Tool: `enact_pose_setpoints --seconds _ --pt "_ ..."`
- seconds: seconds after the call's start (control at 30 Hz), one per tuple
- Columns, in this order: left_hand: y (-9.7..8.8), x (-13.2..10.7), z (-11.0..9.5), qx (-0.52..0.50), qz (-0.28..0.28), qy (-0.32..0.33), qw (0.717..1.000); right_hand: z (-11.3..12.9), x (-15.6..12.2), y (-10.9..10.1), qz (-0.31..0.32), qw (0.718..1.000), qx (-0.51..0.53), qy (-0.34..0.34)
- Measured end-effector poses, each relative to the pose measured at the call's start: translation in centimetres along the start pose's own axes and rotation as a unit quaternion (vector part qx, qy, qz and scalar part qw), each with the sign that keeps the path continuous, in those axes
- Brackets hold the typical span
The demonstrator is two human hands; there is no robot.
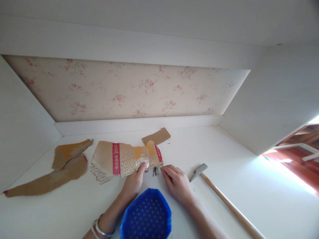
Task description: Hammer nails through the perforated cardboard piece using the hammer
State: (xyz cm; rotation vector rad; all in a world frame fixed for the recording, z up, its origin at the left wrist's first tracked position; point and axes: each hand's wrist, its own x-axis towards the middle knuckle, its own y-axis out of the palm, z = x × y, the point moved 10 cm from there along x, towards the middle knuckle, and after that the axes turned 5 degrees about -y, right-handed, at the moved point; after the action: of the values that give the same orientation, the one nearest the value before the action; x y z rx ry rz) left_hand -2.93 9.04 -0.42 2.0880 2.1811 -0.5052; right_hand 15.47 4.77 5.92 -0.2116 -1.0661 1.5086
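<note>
My left hand grips the near edge of a torn, hole-punched cardboard piece, thumb on top over a patch of clear tape. The cardboard has red printed bands and orange patches, and its left end is frayed. A few thin dark pieces, possibly nails, hang or stand at its right corner. My right hand is closed in a pinch beside that corner; what its fingertips hold, if anything, is too small to make out. Just below both hands is a blue many-sided basket with a dotted bottom.
A hammer with a wooden handle lies to the right on the white surface. Torn cardboard lies at left, and a small punched cardboard strip at the back. White panels enclose the sides and top, with flowered wallpaper behind.
</note>
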Motion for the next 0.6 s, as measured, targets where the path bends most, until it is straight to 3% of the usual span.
enact_pose_setpoints --seconds 0.13,0.23,0.3,0.4,0.5,0.6 --pt "-0.3 0.5 -0.5 -0.154 -0.001 0.04 0.987 -4.7 -0.9 -2.1 -0.148 0.967 0.137 0.156" --pt "1.1 0.3 -1.2 -0.33 0.069 0.037 0.941 -6.5 -1.2 -2.4 -0.195 0.941 0.176 0.213" --pt "2.4 -0.1 -1.7 -0.382 0.125 0.019 0.916 -5.9 -0.8 -1.7 -0.176 0.942 0.209 0.194" --pt "4.3 -1.0 -1.9 -0.369 0.203 -0.003 0.907 -3.4 -0.5 -0.3 -0.135 0.951 0.248 0.127" --pt "5.7 -1.7 -1.3 -0.316 0.265 -0.025 0.911 -1.3 -1.2 0.0 -0.13 0.973 0.177 0.074" --pt "6.1 -2.1 -0.9 -0.278 0.289 -0.039 0.915 -0.3 -1.8 -0.5 -0.139 0.984 0.099 0.043"
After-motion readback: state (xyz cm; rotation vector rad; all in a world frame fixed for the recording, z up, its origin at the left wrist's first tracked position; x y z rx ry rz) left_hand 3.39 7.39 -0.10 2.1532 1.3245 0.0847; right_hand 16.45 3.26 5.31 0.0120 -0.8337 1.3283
